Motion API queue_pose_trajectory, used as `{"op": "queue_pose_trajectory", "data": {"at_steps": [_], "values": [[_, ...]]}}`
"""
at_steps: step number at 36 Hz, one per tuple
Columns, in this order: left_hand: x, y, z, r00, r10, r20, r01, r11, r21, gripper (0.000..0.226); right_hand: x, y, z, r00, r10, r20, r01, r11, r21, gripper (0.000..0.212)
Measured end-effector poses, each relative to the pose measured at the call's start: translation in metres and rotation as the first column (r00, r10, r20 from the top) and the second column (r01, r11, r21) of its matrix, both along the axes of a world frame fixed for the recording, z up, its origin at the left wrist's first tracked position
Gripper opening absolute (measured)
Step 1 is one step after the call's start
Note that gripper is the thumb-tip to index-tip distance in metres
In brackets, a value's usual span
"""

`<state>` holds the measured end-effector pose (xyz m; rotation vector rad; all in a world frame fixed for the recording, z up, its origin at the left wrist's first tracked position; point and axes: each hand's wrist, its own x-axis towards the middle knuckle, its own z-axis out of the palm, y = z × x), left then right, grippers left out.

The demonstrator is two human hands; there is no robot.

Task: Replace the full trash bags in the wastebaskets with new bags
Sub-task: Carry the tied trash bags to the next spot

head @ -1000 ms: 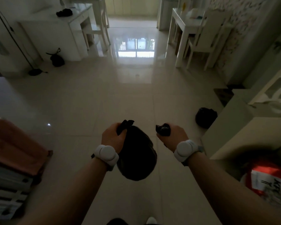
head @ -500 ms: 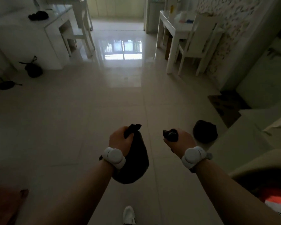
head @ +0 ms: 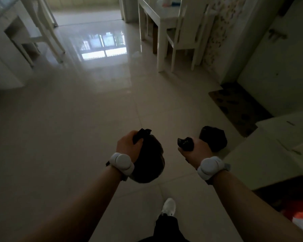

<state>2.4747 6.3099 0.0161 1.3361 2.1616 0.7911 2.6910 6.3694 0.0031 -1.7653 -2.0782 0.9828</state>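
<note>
The left hand [head: 128, 147] is fisted round the gathered neck of a full black trash bag [head: 149, 165], which hangs above the tiled floor [head: 94, 128]. The right hand [head: 197, 151] clutches a small black wad [head: 185, 144]. 1 other black bag [head: 215, 139] sits on the floor just beyond it, near a doormat [head: 234, 109].

A white wrist tracker [head: 122, 162], two smooth rounded lobes on a dark strap, sits just behind my left hand [head: 128, 145]. A matching tracker [head: 210, 167] on a grey strap sits behind my right hand [head: 198, 151]. My forearms are bare. Lower down I wear a white sneaker [head: 168, 206] and a black trouser leg [head: 166, 227].
</note>
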Motion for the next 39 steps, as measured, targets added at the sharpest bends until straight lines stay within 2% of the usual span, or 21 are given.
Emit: {"op": "queue_pose_trajectory", "data": {"at_steps": [14,18,21,24,29,31,35,37,39], "values": [[0.01,0.194,-0.005,0.982,-0.186,0.022,0.186,0.981,-0.047,0.019,0.0,0.182,0.006,0.997,-0.051,0.055,0.052,0.998,-0.02,0.028],[0.005,0.264,-0.013,0.964,-0.265,0.031,0.266,0.963,-0.051,0.018,-0.002,0.229,0.0,0.986,-0.159,0.059,0.158,0.987,0.022,0.035],[0.006,0.291,-0.018,0.943,-0.331,0.02,0.332,0.942,-0.05,0.018,0.0,0.247,-0.003,0.972,-0.214,0.094,0.214,0.977,0.009,0.03],[0.008,0.358,-0.024,0.894,-0.446,0.042,0.448,0.891,-0.081,0.013,0.002,0.292,-0.015,0.94,-0.335,0.062,0.336,0.942,0.001,0.027],[0.016,0.421,-0.026,0.831,-0.549,0.096,0.554,0.831,-0.043,0.01,0.002,0.329,-0.022,0.906,-0.415,0.086,0.413,0.91,0.04,0.033],[0.027,0.462,-0.032,0.784,-0.615,0.086,0.62,0.782,-0.061,0.011,0.009,0.347,-0.028,0.867,-0.491,0.088,0.491,0.871,0.021,0.031],[0.042,0.5,-0.034,0.742,-0.668,0.059,0.671,0.737,-0.084,0.014,0.016,0.359,-0.028,0.838,-0.538,0.09,0.539,0.842,0.009,0.028],[0.066,0.534,-0.041,0.693,-0.718,0.062,0.72,0.686,-0.102,0.015,0.036,0.375,-0.038,0.776,-0.626,0.08,0.628,0.778,-0.006,0.031],[0.078,0.551,-0.042,0.672,-0.737,0.071,0.74,0.665,-0.099,0.014,0.047,0.383,-0.044,0.757,-0.648,0.083,0.653,0.756,-0.046,0.034]]}}
